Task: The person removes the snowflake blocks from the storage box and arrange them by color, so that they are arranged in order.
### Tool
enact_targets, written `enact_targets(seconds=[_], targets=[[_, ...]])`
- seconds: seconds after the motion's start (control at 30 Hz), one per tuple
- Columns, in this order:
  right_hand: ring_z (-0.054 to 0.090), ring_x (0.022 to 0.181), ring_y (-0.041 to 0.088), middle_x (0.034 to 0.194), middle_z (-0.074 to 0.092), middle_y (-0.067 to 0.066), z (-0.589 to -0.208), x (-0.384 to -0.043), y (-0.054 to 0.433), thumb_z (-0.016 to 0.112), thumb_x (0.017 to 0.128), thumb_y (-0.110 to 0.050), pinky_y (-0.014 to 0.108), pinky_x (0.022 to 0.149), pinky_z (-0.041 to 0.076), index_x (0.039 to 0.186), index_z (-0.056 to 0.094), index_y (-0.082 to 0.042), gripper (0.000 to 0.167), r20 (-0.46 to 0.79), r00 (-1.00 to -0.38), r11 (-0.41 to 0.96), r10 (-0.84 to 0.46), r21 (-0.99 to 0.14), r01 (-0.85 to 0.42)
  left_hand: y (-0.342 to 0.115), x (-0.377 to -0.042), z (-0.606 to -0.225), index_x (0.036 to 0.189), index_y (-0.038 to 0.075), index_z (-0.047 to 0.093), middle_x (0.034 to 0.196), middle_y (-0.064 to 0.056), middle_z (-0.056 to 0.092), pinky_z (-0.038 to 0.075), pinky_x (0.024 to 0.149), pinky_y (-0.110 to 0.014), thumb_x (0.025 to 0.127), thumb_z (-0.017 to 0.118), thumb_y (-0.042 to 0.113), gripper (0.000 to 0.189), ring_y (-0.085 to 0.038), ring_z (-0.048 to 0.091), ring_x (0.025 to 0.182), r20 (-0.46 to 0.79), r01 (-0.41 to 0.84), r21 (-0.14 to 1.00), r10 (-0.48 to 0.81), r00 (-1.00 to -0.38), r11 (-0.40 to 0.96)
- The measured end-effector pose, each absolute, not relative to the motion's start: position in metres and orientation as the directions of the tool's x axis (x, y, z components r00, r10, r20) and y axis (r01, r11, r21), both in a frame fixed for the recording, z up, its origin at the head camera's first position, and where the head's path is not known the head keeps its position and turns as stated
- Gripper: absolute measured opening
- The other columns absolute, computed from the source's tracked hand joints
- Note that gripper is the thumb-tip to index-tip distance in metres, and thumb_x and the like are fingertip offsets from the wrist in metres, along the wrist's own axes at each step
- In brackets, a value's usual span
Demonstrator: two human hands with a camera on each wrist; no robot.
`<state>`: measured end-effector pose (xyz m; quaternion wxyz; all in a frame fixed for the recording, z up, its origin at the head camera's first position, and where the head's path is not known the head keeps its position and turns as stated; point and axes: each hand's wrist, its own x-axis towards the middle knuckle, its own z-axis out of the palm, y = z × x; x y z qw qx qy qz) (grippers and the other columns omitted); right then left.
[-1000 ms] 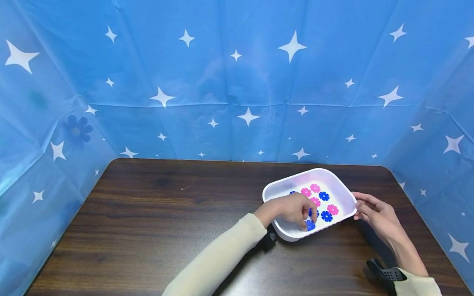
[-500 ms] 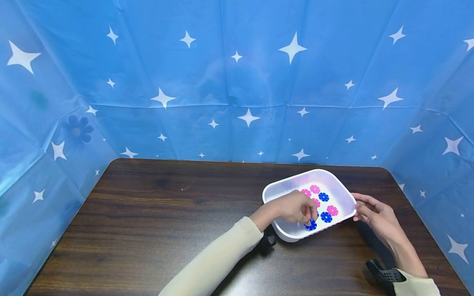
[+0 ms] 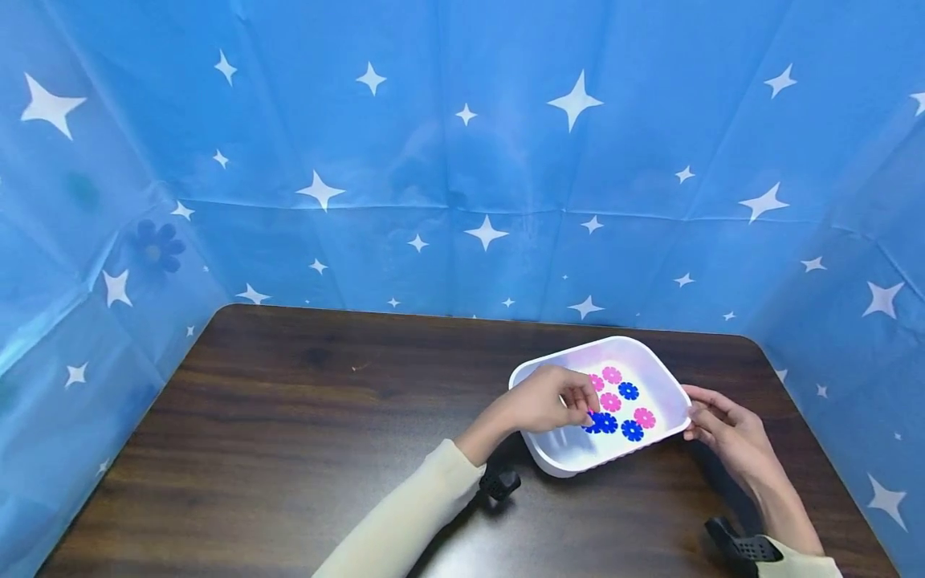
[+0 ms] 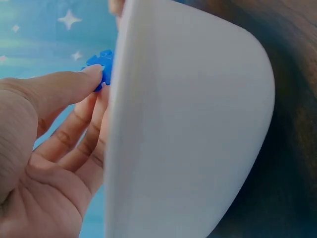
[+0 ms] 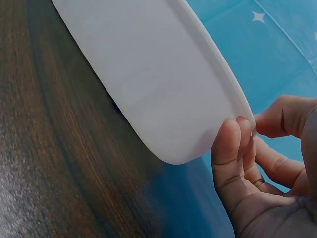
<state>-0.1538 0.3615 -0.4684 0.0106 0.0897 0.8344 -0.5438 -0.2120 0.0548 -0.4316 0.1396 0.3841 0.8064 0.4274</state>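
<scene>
A white plastic basin (image 3: pixel 571 461) stands on the table with several pink flower-shaped discs (image 3: pixel 611 402) and blue ones (image 3: pixel 632 430) lying on its floor. My left hand (image 3: pixel 545 399) is over its left part. Between thumb and fingertips it pinches a blue notched flower-shaped disc (image 4: pixel 103 68), which shows above the rim in the left wrist view. At the basin's right end, my right hand (image 3: pixel 733 429) grips the rim, thumb on one side and fingers against the outer wall (image 5: pixel 163 84). The left hand hides some of the basin's floor.
The dark wood table (image 3: pixel 303 433) stretches left of the basin. Behind it and at both sides hangs a blue star-patterned cloth (image 3: pixel 405 160). A black wrist device (image 3: pixel 500 483) is at the left cuff and another black device (image 3: pixel 740 544) at the right.
My left hand has come up and left from the basin's near side, the blue disc in its fingers. The right hand keeps its grip on the rim.
</scene>
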Motion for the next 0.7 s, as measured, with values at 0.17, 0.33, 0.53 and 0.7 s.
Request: enact_targets(seconds=[0.17, 0.33, 0.53, 0.7], targets=[[0.065, 0.085, 0.006, 0.107, 0.061, -0.013, -0.466, -0.154, 0.362, 0.057, 0.106, -0.017, 0.019, 0.079, 0.059, 0.149, 0.044, 0.004, 0.049, -0.130, -0.984, 0.338, 0.121, -0.927, 0.164, 0.042, -0.210, -0.426, 0.095, 0.008, 0.073, 0.079, 0.001, 0.069, 0.050, 0.065, -0.016, 0.090, 0.077, 0.004, 0.007, -0.002, 0.060, 0.071, 0.158, 0.448, 0.843, 0.661, -0.734, 0.297], [0.065, 0.086, 0.005, 0.107, 0.062, -0.014, -0.468, -0.151, 0.359, 0.056, 0.106, -0.017, 0.019, 0.079, 0.059, 0.149, 0.044, 0.004, 0.049, -0.127, -0.985, 0.315, 0.116, -0.936, 0.158, 0.023, -0.207, -0.425, 0.098, 0.007, 0.074, 0.081, 0.000, 0.070, 0.050, 0.062, -0.019, 0.091, 0.075, 0.004, 0.008, -0.006, 0.061, 0.071, 0.176, 0.406, 0.871, 0.596, -0.784, 0.277], [0.064, 0.086, 0.006, 0.108, 0.061, -0.013, -0.467, -0.151, 0.363, 0.059, 0.105, -0.021, 0.018, 0.080, 0.059, 0.148, 0.046, 0.003, 0.051, -0.129, -0.984, 0.345, 0.123, -0.924, 0.164, -0.007, -0.206, -0.426, 0.100, 0.007, 0.074, 0.083, -0.007, 0.072, 0.058, 0.064, -0.035, 0.092, 0.072, -0.001, 0.012, -0.014, 0.065, 0.068, 0.170, 0.320, 0.918, 0.496, -0.852, 0.235], [0.064, 0.087, 0.008, 0.110, 0.060, -0.005, -0.466, -0.153, 0.363, 0.060, 0.105, -0.022, 0.020, 0.080, 0.060, 0.147, 0.047, 0.003, 0.051, -0.106, -0.988, 0.394, 0.111, -0.908, 0.142, -0.030, -0.208, -0.425, 0.101, 0.009, 0.074, 0.086, -0.010, 0.070, 0.060, 0.073, -0.055, 0.092, 0.072, 0.001, 0.012, -0.029, 0.068, 0.072, 0.135, 0.249, 0.942, 0.425, -0.895, 0.225]])
